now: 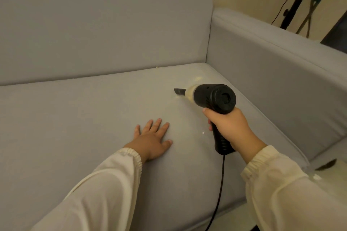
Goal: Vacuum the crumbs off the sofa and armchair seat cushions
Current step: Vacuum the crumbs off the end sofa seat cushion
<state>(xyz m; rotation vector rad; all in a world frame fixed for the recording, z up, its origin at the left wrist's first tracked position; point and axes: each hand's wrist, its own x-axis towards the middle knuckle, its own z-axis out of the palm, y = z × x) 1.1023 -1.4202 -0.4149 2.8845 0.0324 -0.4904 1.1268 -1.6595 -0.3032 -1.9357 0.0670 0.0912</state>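
Right hand fingers grip the vacuum handle — left hand flat, fingers spread, on seat cushion.

We see the grey fabric seat cushion lying open to the left. The upright grey back cushion walls off the far side, the padded grey armrest the right. The black power cord trails over the front edge.

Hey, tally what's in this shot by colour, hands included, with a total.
Grey: 1, fabric sofa seat cushion
Black: 1, corded handheld vacuum
Pale yellow: 1, crumb patch
Hands: 2, left hand flat on cushion, right hand gripping vacuum
Total: 5
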